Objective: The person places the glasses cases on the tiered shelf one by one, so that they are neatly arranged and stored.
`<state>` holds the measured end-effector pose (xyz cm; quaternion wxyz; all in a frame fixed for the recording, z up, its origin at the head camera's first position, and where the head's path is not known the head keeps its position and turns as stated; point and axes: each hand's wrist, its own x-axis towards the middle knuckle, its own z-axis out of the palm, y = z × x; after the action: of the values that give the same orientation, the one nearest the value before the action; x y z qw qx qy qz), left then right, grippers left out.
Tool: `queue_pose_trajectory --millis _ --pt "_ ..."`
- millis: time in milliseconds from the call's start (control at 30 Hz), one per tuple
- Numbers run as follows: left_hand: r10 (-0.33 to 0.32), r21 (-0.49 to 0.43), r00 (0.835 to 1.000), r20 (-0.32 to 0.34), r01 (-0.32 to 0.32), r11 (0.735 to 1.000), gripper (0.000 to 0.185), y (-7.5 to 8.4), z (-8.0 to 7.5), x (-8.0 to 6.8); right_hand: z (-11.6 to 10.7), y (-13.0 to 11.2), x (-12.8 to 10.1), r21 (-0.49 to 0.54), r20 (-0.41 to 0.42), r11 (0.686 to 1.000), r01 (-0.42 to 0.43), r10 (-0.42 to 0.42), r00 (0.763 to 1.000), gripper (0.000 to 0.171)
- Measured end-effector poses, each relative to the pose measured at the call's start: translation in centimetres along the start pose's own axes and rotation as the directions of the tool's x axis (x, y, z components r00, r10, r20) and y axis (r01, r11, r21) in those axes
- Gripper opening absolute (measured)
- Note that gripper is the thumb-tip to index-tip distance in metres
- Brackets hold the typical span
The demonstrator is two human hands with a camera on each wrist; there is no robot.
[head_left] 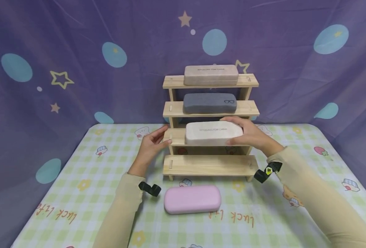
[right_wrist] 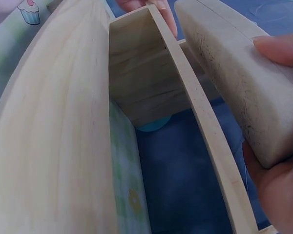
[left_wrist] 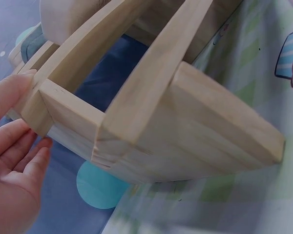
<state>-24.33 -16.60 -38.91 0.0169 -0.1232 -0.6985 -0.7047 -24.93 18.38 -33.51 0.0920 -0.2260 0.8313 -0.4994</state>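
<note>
R hand (head_left: 252,136) grip clamped on beige fabric glasses case (head_left: 213,133), third tier of stepped wooden rack (head_left: 210,165) | L hand (head_left: 150,146) fingers apart, prob. touching rack's left end | pink oval case (head_left: 192,199) on near tabletop (head_left: 77,179)

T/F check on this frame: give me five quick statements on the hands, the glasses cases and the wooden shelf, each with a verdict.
1. The right hand grips the cream case on the wooden shelf's third tier from the top. True.
2. The left hand holds the pink case. False: it touches the shelf's left end; the pink case lies untouched on the table.
3. The grey case sits on the top tier. False: it is on the second tier; the beige case is on top.
4. The bottom tier is bare. True.
5. The pink case lies behind the shelf. False: it lies in front.
</note>
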Motion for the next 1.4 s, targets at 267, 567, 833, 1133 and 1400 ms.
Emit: queue_pose_trajectory --millis 267,567,833,1133,1400 --pt "-0.009 -0.004 1.000 0.001 0.009 1.000 0.057 -0.1 0.0 0.1 0.6 0.2 0.4 0.037 -0.012 0.998 0.050 -0.049 0.999 0.073" --pt "-0.006 0.005 1.000 -0.002 0.006 1.000 0.057 -0.4 -0.1 0.1 1.3 0.2 0.8 -0.042 -0.051 0.996 0.077 -0.079 0.996 0.074" --pt "-0.004 0.003 1.000 -0.001 0.004 1.000 0.056 -0.1 0.0 0.1 1.4 0.4 0.8 -0.121 -0.075 0.990 0.072 -0.081 0.994 0.076" --pt "-0.004 0.026 1.000 0.000 0.004 1.000 0.056 -0.3 -0.1 0.1 1.0 0.7 0.8 -0.208 -0.034 0.975 0.074 -0.083 0.996 0.078" --pt "0.005 0.019 1.000 0.005 -0.005 1.000 0.056 -0.3 -0.1 0.1 0.7 0.8 0.9 -0.199 -0.026 0.978 0.066 -0.073 0.997 0.081"
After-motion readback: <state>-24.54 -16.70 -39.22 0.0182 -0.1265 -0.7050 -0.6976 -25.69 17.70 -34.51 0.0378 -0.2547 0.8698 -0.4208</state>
